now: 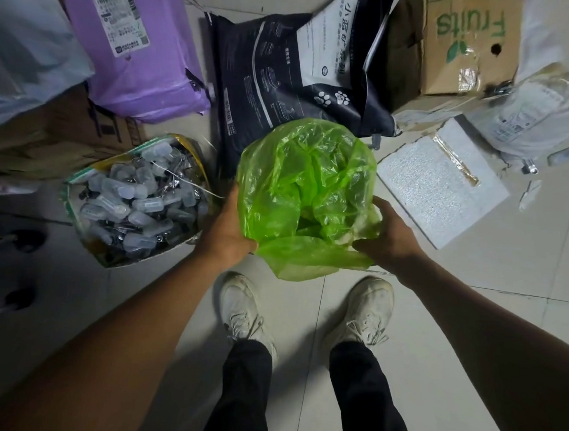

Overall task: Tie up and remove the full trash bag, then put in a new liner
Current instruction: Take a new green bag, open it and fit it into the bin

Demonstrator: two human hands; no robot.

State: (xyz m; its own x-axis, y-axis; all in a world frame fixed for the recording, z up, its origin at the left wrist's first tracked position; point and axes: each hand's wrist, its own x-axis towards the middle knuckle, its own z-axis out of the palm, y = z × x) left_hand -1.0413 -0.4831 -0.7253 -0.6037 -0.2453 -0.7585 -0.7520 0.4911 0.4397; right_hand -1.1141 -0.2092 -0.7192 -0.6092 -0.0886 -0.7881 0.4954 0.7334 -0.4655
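Observation:
A bright green translucent trash bag (307,186) stands on the tiled floor just ahead of my feet, its mouth wide and crumpled. My left hand (225,228) grips the bag's left edge. My right hand (387,237) grips the right edge, thumb pressed over the plastic. A flap of the bag hangs down toward me between the two hands. The bin under the plastic is hidden; I cannot tell what is inside.
An open sack of small clear plastic containers (136,198) sits left of the bag. Behind stand a dark pet-litter sack (286,70), a purple parcel (133,43) and a "Fruits" cardboard box (463,42). A white foam slab (440,189) lies right. My white shoes (243,306) stand below.

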